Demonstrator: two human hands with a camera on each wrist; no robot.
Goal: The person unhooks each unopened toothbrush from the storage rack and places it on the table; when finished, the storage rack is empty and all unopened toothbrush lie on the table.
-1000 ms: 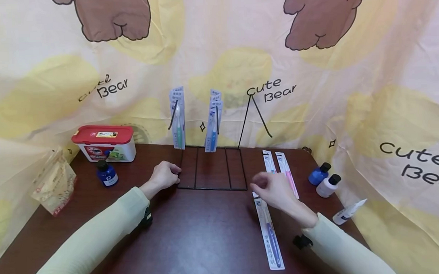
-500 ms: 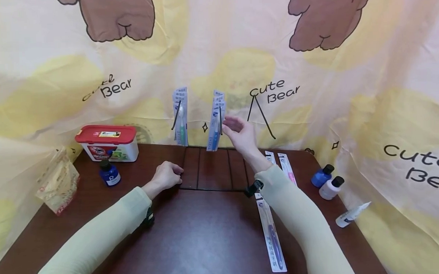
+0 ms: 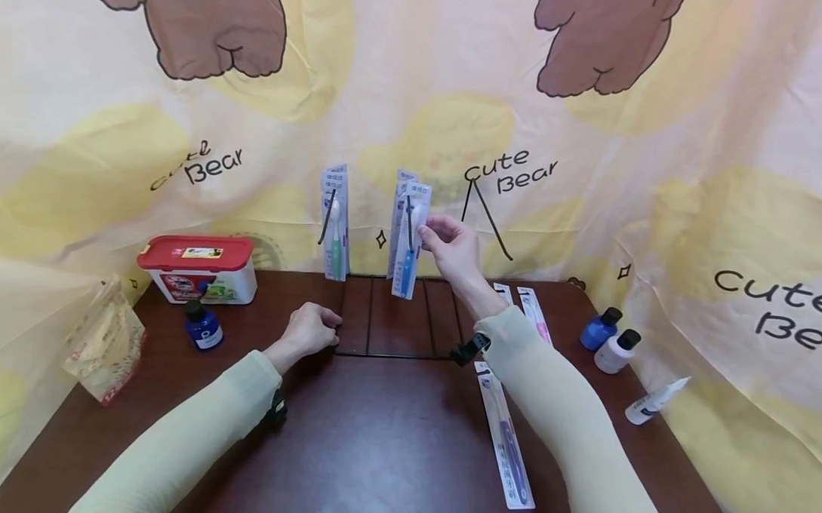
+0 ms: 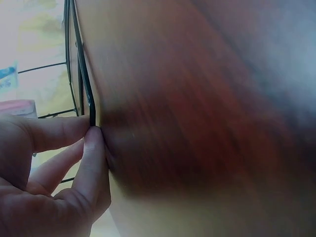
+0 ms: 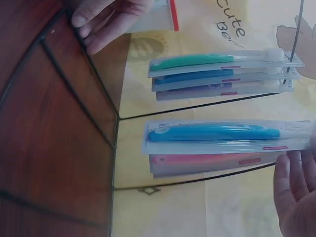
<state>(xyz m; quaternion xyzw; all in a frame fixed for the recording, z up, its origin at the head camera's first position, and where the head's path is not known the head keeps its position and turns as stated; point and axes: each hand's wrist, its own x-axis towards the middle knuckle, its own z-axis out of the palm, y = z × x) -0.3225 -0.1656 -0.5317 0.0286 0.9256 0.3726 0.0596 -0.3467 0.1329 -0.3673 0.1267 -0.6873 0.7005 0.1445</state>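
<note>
My left hand [image 3: 308, 329] pinches the front left corner of a black wire display rack [image 3: 401, 356]; the left wrist view shows thumb and fingertips meeting around the wire [image 4: 88, 84]. My right hand [image 3: 454, 247] pinches the right edge of a packaged blue toothbrush [image 3: 407, 264] at the rack's middle hook. In the right wrist view, a pink toothbrush pack [image 5: 212, 160] hangs behind it, and fingers [image 5: 284, 182] touch the blue pack's upper end. Several toothbrush packs, a green one [image 3: 337, 251] in front, hang from the left hook. The right hook [image 3: 494, 223] holds no pack.
Packaged toothbrushes lie at the right, including a purple one [image 3: 509, 449] and a pink one [image 3: 535, 312]. Small bottles [image 3: 600, 328] and a white tube [image 3: 656, 401] stand or lie farther right. At left are a red-lidded tub [image 3: 197, 268], blue bottle [image 3: 202, 325] and bag [image 3: 104, 343].
My right hand has risen from the packs on the table to the middle hook and taken hold of the front blue pack, which has swung right and forward. The left hand keeps its place.
</note>
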